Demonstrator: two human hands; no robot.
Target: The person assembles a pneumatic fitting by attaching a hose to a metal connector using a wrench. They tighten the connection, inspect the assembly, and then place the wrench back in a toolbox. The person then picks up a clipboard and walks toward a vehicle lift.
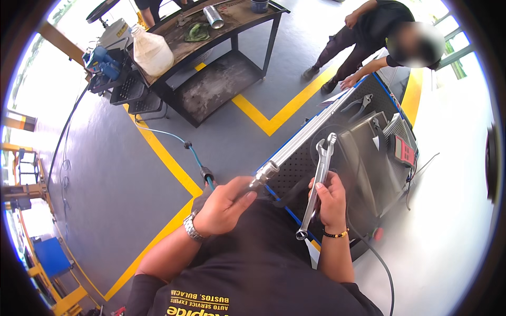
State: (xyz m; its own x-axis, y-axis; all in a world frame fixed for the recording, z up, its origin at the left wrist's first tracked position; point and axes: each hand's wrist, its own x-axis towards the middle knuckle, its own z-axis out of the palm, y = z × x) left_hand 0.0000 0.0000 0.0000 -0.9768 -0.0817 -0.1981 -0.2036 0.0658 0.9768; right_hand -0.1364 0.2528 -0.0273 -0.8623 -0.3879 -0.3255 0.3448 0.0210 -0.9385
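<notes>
My left hand (224, 208), with a metal watch at its wrist, is closed around a chrome socket (263, 176) that points up and to the right. My right hand (332, 203) grips shiny combination wrenches (316, 192), seemingly two lying together. Their open jaws point up and away, and a ring end hangs below the hand. Both hands are in front of my body, at the near edge of a tool cart (287, 171) with a black perforated top. Pliers (358, 107) lie at the cart's far end.
A red-faced meter (404, 151) sits on the cart's right side, beside a grey cover-like part (363, 158). Another person (369, 31) leans over the cart's far end. A metal workbench (232, 37) holds a white jug (151, 52). A blue hose (196, 155) lies to the left.
</notes>
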